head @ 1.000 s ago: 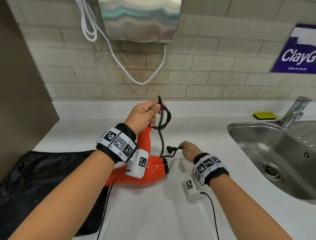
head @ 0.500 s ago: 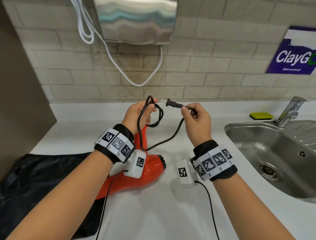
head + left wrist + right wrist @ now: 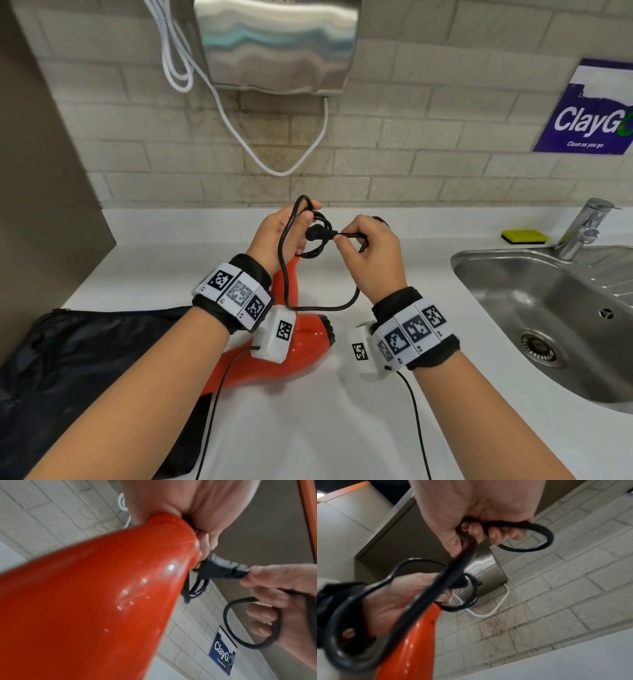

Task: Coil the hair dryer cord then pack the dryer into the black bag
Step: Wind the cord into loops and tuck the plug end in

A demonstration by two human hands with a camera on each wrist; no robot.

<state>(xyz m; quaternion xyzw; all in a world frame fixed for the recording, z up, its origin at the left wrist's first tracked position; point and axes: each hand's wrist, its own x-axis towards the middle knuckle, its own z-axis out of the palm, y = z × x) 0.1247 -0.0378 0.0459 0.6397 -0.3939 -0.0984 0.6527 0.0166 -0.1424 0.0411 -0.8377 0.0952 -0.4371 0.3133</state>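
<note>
The orange hair dryer (image 3: 301,346) lies on the white counter (image 3: 342,428), its handle (image 3: 120,588) pointing up toward my left hand (image 3: 287,236). That hand grips coiled loops of the black cord (image 3: 317,251) at the handle's tip. My right hand (image 3: 368,253) pinches the cord just behind the plug (image 3: 317,233) and holds the plug against the coil. A slack loop of cord (image 3: 322,308) hangs down between both wrists. The black bag (image 3: 78,370) lies flat on the counter at the left, under the dryer's barrel end.
A steel sink (image 3: 555,322) with a tap (image 3: 582,229) fills the right side, a yellow-green sponge (image 3: 524,236) behind it. A metal hand dryer (image 3: 277,44) with a white cable (image 3: 274,161) hangs on the brick wall. A grey panel (image 3: 41,171) bounds the left.
My right hand picked the plug up from the counter, raised it and brought it left to the coil in my left hand. The hanging slack has shortened.
</note>
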